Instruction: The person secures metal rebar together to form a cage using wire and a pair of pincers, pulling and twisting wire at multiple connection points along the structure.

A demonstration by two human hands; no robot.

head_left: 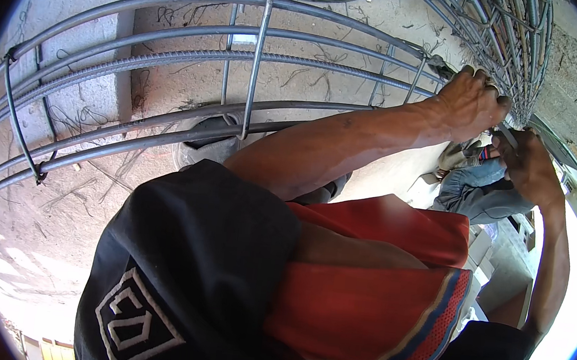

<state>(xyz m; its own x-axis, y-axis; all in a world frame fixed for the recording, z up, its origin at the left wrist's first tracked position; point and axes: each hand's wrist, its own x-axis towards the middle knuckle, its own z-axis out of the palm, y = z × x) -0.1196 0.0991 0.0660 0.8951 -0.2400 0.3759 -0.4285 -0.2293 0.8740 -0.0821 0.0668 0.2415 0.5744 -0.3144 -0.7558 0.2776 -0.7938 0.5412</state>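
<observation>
A long cage of steel rebar [175, 58] runs across the view, its bars held by square stirrups [256, 66]. My left hand [473, 104] is closed in a fist at the cage's right end, beside the bars; what it grips is hidden by the fingers. Close to its knuckles lies a small dark object [441, 67], too unclear to name. Just right of and below it, my right hand [525, 164] is closed too, with a short grey metallic piece [508, 137] showing at its fingers. Its kind I cannot make out.
A dense bundle of tied rebar [507, 41] rises at the upper right. Left, a pale concrete block [79, 42] lies under the cage. Scraps of tie wire [86, 188] litter the ground. Another person's legs [475, 187] show beyond my hands.
</observation>
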